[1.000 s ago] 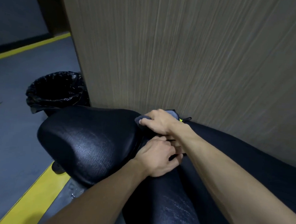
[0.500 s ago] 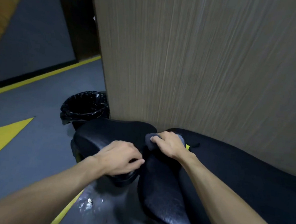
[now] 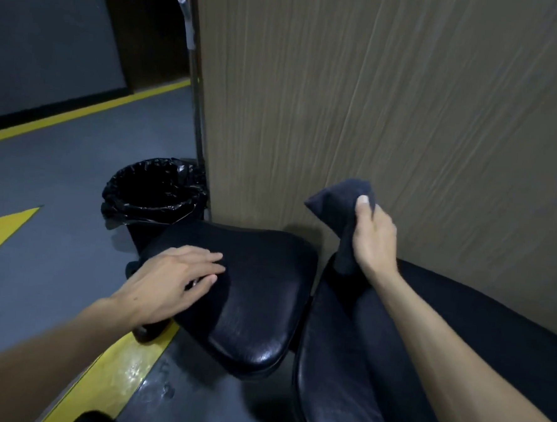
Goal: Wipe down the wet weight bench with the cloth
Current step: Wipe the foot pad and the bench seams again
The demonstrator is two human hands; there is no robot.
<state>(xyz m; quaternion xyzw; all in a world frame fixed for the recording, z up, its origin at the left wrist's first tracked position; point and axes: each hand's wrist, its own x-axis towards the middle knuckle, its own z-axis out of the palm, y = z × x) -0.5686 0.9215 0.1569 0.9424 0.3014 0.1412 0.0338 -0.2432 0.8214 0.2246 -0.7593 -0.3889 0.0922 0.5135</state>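
The black padded weight bench has a seat pad point(image 3: 259, 294) at centre and a long back pad point(image 3: 352, 362) running to the lower right, with a gap between them. My left hand point(image 3: 171, 282) lies flat and open on the left side of the seat pad. My right hand point(image 3: 371, 239) holds a dark grey cloth point(image 3: 339, 204) lifted above the near end of the back pad, in front of the wall. The cloth's lower end hangs down to the pad behind my wrist.
A wood-grain wall panel point(image 3: 391, 103) stands right behind the bench. A bin with a black liner point(image 3: 154, 190) sits left of the seat pad. The grey floor point(image 3: 43, 196) has yellow lines, and a wet patch point(image 3: 162, 389) shines below the seat.
My right hand has lifted the cloth up off the gap between the pads. My left hand has opened and slid left onto the seat pad. The view has shifted back and right.
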